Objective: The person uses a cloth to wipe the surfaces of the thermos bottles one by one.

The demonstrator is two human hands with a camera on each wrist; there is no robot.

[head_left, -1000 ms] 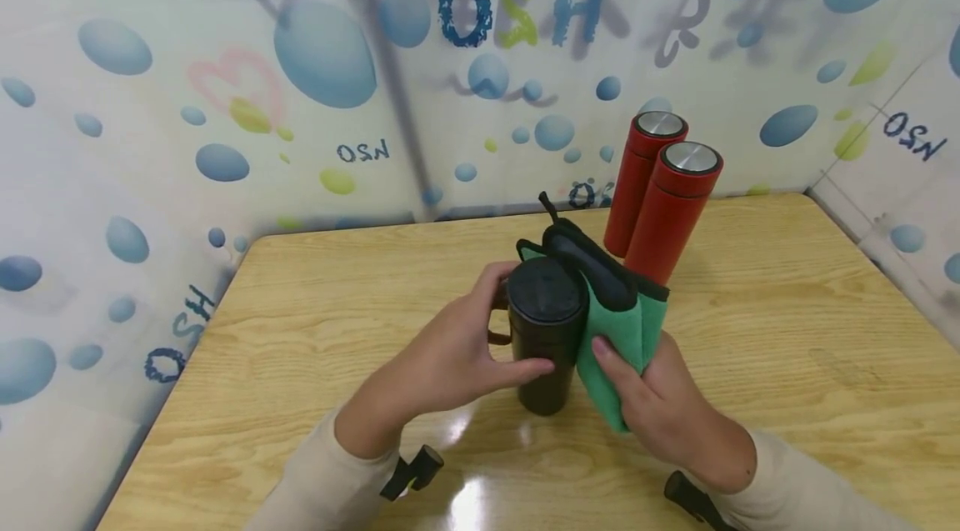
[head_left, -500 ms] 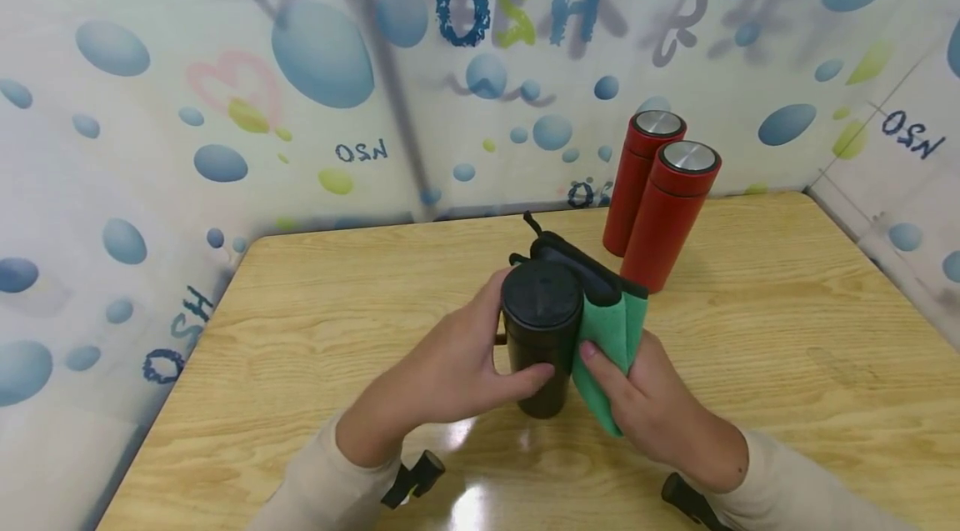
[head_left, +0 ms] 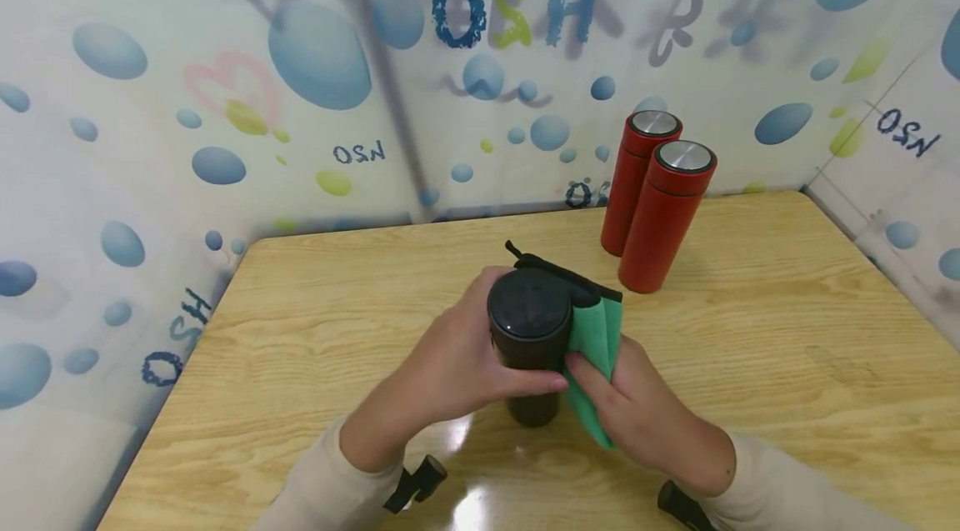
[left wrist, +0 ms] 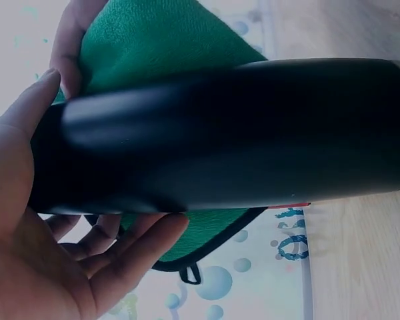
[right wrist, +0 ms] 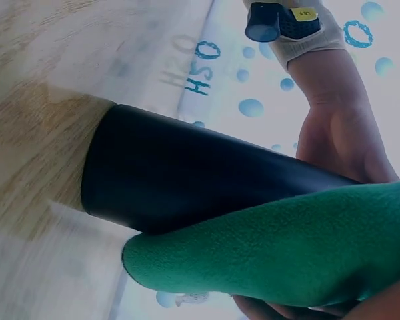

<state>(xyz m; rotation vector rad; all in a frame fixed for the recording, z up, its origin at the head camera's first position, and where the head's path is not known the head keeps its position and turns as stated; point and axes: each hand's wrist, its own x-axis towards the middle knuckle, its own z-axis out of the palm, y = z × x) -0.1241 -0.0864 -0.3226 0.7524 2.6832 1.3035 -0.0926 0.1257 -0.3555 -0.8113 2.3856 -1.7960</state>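
Observation:
A black travel mug (head_left: 530,306) with a dark lid stands upright near the middle of the table. My left hand (head_left: 465,360) grips its upper part from the left, thumb across the front. From the right, my right hand (head_left: 637,410) holds a green cloth (head_left: 596,339) with black trim and a small loop against the mug's side. The cloth (left wrist: 160,47) passes behind the mug (left wrist: 220,137) in the left wrist view, with fingertips of the other hand on it. In the right wrist view, the cloth (right wrist: 273,247) lies folded along the mug's dark wall (right wrist: 180,173).
Two red bottles with silver lid tops, one in front (head_left: 667,214) and one behind (head_left: 639,181), stand at the back right of the wooden table (head_left: 337,298). A patterned fabric wall (head_left: 315,172) rises along the table's back and sides.
The mug has shifted slightly left and towards me, and its handle has gone out of sight behind my left hand. My right hand has moved left, bringing the cloth further round the mug's back.

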